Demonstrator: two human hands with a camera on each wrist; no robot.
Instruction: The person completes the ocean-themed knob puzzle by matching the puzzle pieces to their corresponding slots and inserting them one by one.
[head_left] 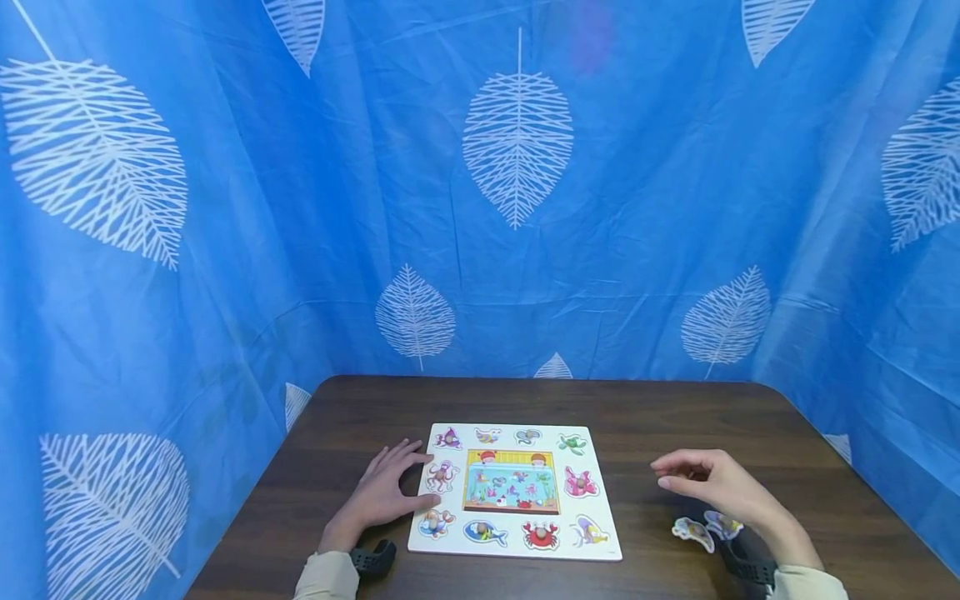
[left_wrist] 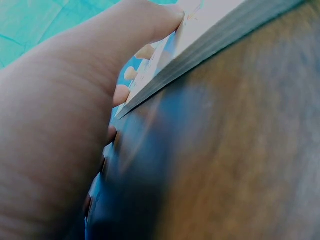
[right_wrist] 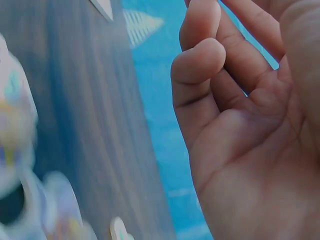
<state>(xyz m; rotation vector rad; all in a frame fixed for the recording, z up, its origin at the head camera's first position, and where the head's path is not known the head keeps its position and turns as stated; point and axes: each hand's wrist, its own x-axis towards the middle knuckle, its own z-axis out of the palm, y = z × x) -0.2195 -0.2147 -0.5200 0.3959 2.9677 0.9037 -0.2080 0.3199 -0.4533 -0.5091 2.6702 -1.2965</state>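
Note:
A white wooden peg puzzle board (head_left: 513, 548) lies on the table, with an aquarium picture (head_left: 512, 487) in its middle and sea creatures around it. My left hand (head_left: 384, 493) rests at its left edge, thumb on the board's surface and fingers spread; the left wrist view shows the thumb (left_wrist: 162, 22) on top of the board. Several creatures carry round knobs, among them the crab (head_left: 541, 536) and the starfish (head_left: 581, 482). My right hand (head_left: 716, 479) hovers right of the board, fingers loosely bent, with nothing visible in it. Loose puzzle pieces (head_left: 693, 533) lie beneath its wrist.
The dark wooden table (head_left: 480, 404) has rounded far corners. A blue curtain (head_left: 615, 275) with white leaf prints surrounds it at the back and sides. Each wrist wears a black band (head_left: 372, 559). In the right wrist view the nearby pieces (right_wrist: 15, 110) are blurred.

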